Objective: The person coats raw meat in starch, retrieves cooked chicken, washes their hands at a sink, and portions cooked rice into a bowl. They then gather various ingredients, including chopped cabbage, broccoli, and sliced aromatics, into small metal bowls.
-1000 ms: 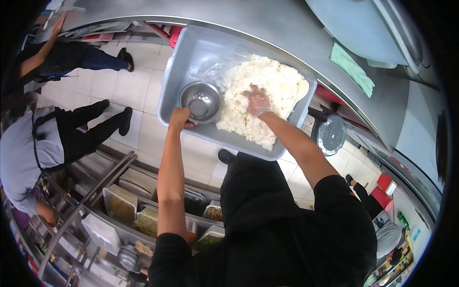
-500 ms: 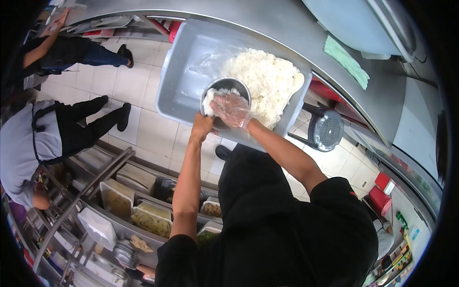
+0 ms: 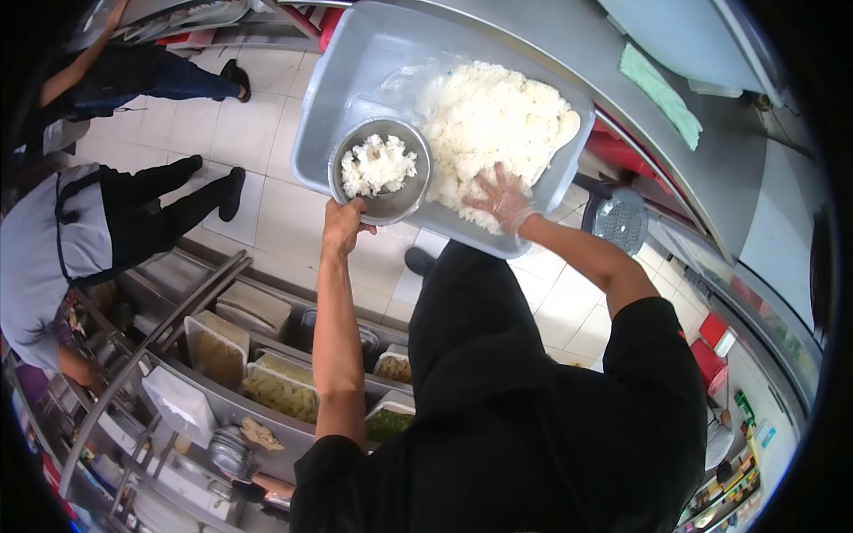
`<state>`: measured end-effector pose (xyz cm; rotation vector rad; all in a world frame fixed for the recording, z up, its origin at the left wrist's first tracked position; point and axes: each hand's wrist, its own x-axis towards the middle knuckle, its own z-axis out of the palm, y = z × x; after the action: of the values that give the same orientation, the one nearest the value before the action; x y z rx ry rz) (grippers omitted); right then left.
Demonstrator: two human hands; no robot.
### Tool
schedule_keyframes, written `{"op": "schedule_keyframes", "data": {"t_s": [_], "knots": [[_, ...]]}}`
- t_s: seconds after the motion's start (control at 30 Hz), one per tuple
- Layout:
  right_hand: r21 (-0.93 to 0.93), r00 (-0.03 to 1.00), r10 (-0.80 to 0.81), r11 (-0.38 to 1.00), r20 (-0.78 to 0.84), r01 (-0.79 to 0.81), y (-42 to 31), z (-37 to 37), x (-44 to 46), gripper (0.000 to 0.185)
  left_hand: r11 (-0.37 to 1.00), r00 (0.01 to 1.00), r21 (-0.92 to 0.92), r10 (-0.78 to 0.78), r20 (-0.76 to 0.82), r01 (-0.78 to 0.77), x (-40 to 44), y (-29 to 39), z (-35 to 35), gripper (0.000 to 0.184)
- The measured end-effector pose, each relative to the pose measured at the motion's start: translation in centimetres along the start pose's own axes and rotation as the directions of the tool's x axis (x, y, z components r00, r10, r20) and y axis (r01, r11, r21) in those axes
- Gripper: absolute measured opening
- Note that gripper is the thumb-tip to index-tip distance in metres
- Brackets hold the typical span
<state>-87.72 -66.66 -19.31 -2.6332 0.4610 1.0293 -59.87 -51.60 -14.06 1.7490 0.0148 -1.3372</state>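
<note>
My left hand point(image 3: 345, 226) grips the near rim of a round metal bowl point(image 3: 411, 206), which is held over the left part of a large grey plastic tub point(image 3: 313, 155). A clump of white cooked rice point(image 3: 378, 166) lies in the bowl. On the tub's right side is a big heap of rice point(image 3: 493, 115). My right hand point(image 3: 505, 197), in a clear plastic glove, rests on the heap's near edge with its fingers spread. Any grains under that palm are hidden.
A grey stool point(image 3: 617, 220) stands right of the tub. A green cloth point(image 3: 659, 96) lies on the steel counter point(image 3: 711, 178). Behind my left arm are food containers point(image 3: 280, 391). Two people work at the left, one in a grey shirt point(image 3: 44, 249).
My right hand has left the bowl and moved right onto the rice heap, its fingers spreading. The bowl has shifted left in my left hand, and rice now shows inside it.
</note>
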Motion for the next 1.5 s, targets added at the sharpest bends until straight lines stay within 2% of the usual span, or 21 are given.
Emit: {"op": "schedule_keyframes", "data": {"t_s": [0.13,0.23,0.33,0.4,0.47,0.53,0.57,0.63,0.73,0.8,0.87,0.9,0.93,0.97,1.03,1.07,1.17,1.27,1.37,1.47,1.5], "knots": [[0.076,0.988,0.036,0.997,-0.153,-0.025,0.5,2.8,1.7,0.051,0.998,0.999,-0.06,0.035,-0.031,-0.036,-0.4,-0.2,-0.5,0.026],[0.274,0.953,0.23,0.946,-0.199,-0.172,0.1,3.0,3.3,0.058,0.997,0.999,-0.066,0.038,0.003,-0.038,-0.4,-0.2,-0.5,0.027],[0.657,0.873,0.431,0.73,-0.229,-0.188,1.1,1.0,4.3,0.055,0.999,0.999,-0.034,0.031,-0.032,-0.032,-0.5,-0.1,0.1,0.029],[0.799,0.809,0.539,0.581,-0.235,-0.155,1.0,-0.2,4.5,0.055,0.999,0.999,0.024,0.03,-0.016,-0.03,-0.3,-0.2,0.4,0.034],[0.877,0.736,0.612,0.478,-0.29,-0.052,-0.1,-2.5,3.6,0.065,0.998,1.0,0.052,0.022,0.006,-0.023,-0.2,-0.3,1.0,0.038],[0.925,0.83,0.422,0.055,-0.363,0.377,-2.2,-4.6,3.2,0.075,0.993,0.997,0.091,0.08,0.009,-0.081,-0.3,-0.7,2.0,0.037],[0.846,0.748,0.444,0.444,-0.493,0.294,-3.8,-7.8,1.4,0.073,0.988,0.994,0.11,0.11,0.013,-0.11,-0.3,-0.8,2.7,0.037],[0.583,0.633,0.282,0.742,-0.72,0.332,-5.5,-8.1,2.2,0.067,0.991,0.996,0.127,0.04,0.075,-0.049,-0.3,-0.8,3.7,0.037],[0.726,0.764,0.165,0.483,-0.624,0.489,-5.1,-9.8,1.4,0.054,0.993,0.99,0.117,-0.038,0.134,0.023,0.1,-1.2,3.9,0.035],[0.921,0.868,0.335,-0.005,-0.366,0.39,-2.2,-10.1,0.6,0.058,0.999,0.992,0.035,-0.02,0.121,0.016,-0.7,-1.4,3.1,0.034],[0.965,0.9,0.352,0.141,-0.257,0.22,0.7,-8.5,1.9,0.065,0.999,0.99,-0.011,-0.039,0.135,0.041,-0.7,-2.0,1.9,0.034],[0.846,0.896,0.321,0.524,-0.307,0.101,1.8,-6.0,4.2,0.07,0.997,0.991,-0.046,-0.049,0.123,0.055,-0.9,-2.0,1.4,0.033],[0.576,0.897,0.276,0.817,-0.345,-0.029,1.8,-6.4,4.8,0.075,0.995,0.992,-0.078,-0.056,0.113,0.065,-1.2,-1.9,1.0,0.033],[0.434,0.92,0.268,0.892,-0.287,-0.125,0.0,-6.1,5.2,0.078,0.991,0.993,-0.109,-0.063,0.104,0.075,-1.4,-1.9,0.5,0.033],[0.071,0.992,0.11,0.992,-0.054,-0.106,-3.0,-6.7,6.1,0.081,0.984,0.998,-0.177,-0.024,0.065,0.035,-1.6,-2.0,-0.2,0.03],[0.02,0.993,0.119,0.993,-0.023,-0.118,-3.8,-6.6,6.9,0.077,0.979,0.999,-0.201,0.0,0.047,0.01,-1.9,-1.7,-0.5,0.028],[-0.008,0.979,0.161,0.987,-0.129,-0.163,-4.3,-3.8,9.5,0.065,0.98,1.0,-0.197,-0.008,-0.005,0.007,-2.1,-1.9,-1.6,0.026],[0.109,0.963,0.115,0.99,-0.245,-0.091,-2.5,-0.6,13.2,0.061,0.987,1.0,-0.162,-0.017,-0.004,0.016,-1.5,-1.6,-1.5,0.03],[0.375,0.932,0.203,0.924,-0.302,-0.08,-1.1,-3.6,12.1,0.045,0.982,0.999,-0.189,0.002,-0.037,-0.009,-2.0,-1.8,-1.2,0.027],[0.67,0.858,0.402,0.736,-0.32,-0.095,1.4,-5.2,11.4,0.032,0.977,0.998,-0.208,0.035,-0.059,-0.047,-2.0,-2.0,-0.7,0.027],[0.873,0.837,0.426,0.472,-0.344,0.119,2.1,-6.4,9.0,0.031,0.981,0.998,-0.192,0.028,-0.062,-0.04,-2.0,-2.2,-0.5,0.028]]}}
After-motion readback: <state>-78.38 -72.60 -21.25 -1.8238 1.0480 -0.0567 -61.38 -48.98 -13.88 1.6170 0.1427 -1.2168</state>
